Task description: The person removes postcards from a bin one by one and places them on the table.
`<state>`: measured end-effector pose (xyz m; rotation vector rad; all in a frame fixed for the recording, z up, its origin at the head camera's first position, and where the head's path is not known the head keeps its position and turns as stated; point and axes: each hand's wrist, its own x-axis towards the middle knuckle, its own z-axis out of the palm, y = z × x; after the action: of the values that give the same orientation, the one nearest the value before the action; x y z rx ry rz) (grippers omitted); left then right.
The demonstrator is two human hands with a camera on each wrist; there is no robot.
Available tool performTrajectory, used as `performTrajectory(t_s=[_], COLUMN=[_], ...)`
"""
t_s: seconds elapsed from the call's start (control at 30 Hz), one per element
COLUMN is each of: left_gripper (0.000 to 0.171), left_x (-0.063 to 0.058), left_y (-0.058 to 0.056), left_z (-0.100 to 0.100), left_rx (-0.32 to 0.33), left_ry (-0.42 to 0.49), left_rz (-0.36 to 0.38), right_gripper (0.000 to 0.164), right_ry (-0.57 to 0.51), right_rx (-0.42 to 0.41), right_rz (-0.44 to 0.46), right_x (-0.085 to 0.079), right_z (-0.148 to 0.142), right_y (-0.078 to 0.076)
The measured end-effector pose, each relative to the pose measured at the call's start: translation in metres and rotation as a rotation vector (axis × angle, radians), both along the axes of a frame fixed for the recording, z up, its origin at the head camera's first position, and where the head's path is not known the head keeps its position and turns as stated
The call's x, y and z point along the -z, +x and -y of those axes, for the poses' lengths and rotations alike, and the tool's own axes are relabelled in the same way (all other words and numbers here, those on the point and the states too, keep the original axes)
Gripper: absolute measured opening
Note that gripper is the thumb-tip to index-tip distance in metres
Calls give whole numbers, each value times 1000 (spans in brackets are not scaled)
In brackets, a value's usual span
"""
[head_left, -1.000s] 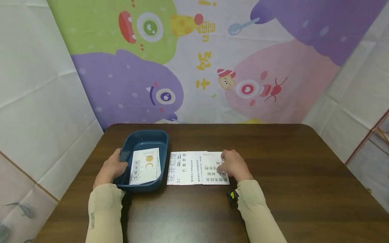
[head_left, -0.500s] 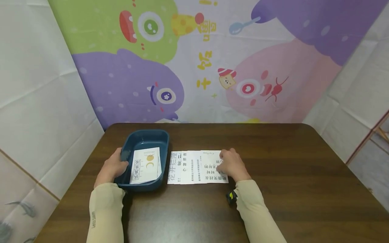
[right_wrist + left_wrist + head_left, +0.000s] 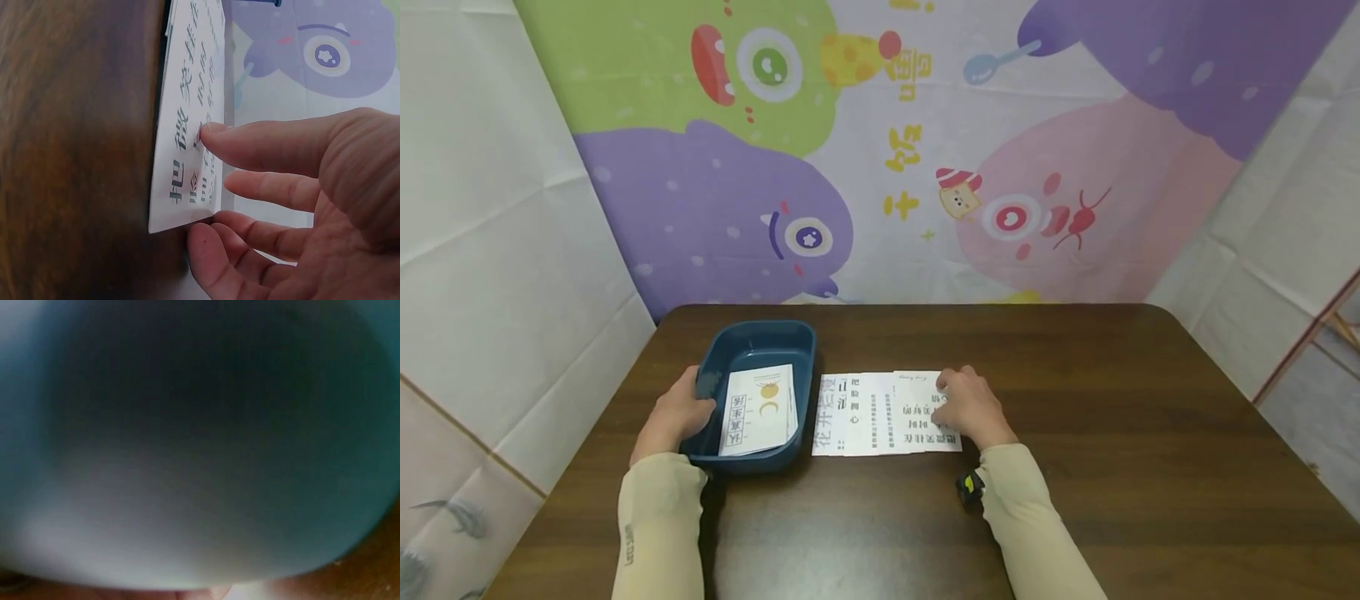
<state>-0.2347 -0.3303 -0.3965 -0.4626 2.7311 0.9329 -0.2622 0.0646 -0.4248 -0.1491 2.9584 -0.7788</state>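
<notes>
In the head view my left hand [image 3: 672,417] grips the left wall of a deep blue plastic tray [image 3: 811,367], thumb over the rim. Inside the tray lies a small stack of white printed cards [image 3: 760,412], the top one bearing a yellow drawing. To the tray's right, a row of overlapping white cards [image 3: 880,417] with dark characters lies on the table. My right hand [image 3: 973,408] holds the rightmost card [image 3: 187,125]; in the right wrist view the thumb [image 3: 250,144] presses its face and the other fingers bend about its edge. The left wrist view is mostly blurred.
The brown wooden table [image 3: 1112,433] reaches well to the right of the cards. Behind it hangs a cloth backdrop [image 3: 895,275] with cartoon monsters, and pale cloth panels [image 3: 512,208] flank both sides.
The rightmost card has slid slightly left with my right hand, overlapping more of the card beside it. My left hand and the tray stay where they were.
</notes>
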Motion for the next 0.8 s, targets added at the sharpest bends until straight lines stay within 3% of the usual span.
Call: performTrajectory(t_s=[0.37, 0.8], left_gripper=[67, 66], left_x=[-1, -4], left_y=[2, 3], left_z=[-2, -3], left_rx=[-11, -14], left_ry=[4, 6], left_rz=[16, 6], right_gripper=[48, 53], right_ry=[-6, -105], right_rx=[-7, -24], right_rz=[26, 47], right_x=[0, -4], right_z=[1, -14], right_y=[1, -1])
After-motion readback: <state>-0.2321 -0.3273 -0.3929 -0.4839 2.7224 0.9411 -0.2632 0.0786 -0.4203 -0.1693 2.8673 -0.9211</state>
